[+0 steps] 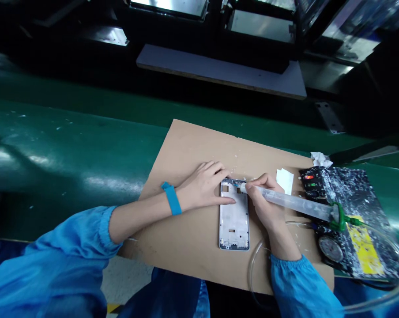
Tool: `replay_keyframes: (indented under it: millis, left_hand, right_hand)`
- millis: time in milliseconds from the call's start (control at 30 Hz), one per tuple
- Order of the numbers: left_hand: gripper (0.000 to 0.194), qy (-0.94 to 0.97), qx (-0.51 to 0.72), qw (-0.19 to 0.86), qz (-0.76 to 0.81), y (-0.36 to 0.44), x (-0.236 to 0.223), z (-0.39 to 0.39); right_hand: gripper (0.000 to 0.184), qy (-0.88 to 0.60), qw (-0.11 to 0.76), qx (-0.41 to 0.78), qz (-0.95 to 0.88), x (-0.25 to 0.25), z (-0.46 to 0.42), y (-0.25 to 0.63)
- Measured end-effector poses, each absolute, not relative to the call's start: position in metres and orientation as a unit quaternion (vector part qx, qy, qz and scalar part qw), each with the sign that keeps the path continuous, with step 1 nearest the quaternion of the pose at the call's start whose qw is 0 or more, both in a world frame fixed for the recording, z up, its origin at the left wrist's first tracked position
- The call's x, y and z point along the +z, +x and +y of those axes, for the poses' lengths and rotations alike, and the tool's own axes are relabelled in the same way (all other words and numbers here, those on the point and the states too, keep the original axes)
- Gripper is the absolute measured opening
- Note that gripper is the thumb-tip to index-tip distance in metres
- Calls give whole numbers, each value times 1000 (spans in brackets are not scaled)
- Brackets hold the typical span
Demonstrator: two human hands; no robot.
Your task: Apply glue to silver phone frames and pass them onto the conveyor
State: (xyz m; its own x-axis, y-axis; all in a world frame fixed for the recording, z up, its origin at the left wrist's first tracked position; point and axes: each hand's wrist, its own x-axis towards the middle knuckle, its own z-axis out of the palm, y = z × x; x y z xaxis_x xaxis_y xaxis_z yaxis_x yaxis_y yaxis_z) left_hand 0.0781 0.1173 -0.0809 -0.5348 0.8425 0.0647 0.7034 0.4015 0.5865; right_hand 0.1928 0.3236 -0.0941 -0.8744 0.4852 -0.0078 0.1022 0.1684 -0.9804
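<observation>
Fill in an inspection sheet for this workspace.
Surface: cardboard over green tabletop.
Work items: phone frame lying flat; translucent syringe, tip at the frame's upper end.
Clutter: white paper piece, crumpled tissue.
Hands: left hand at the frame's upper left, thumb over it; right hand gripping the syringe.
Cables: clear tube running from the syringe's green cap.
Surroundings: white-spattered black box with gauge at right; pale board beyond the cardboard.

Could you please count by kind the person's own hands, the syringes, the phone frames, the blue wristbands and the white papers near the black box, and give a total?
Own hands: 2 (left hand, right hand)
Syringe: 1
Phone frame: 1
Blue wristband: 1
White papers: 2 (flat piece, crumpled piece)
Total: 7
</observation>
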Motion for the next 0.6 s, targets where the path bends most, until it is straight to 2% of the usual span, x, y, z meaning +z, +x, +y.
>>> replay_keyframes:
  millis: [600]
  left_hand:
    - [61, 468, 281, 118, 830, 78, -83, 118]
  right_hand:
    - [37, -210, 144, 627, -736, -92, 323, 193]
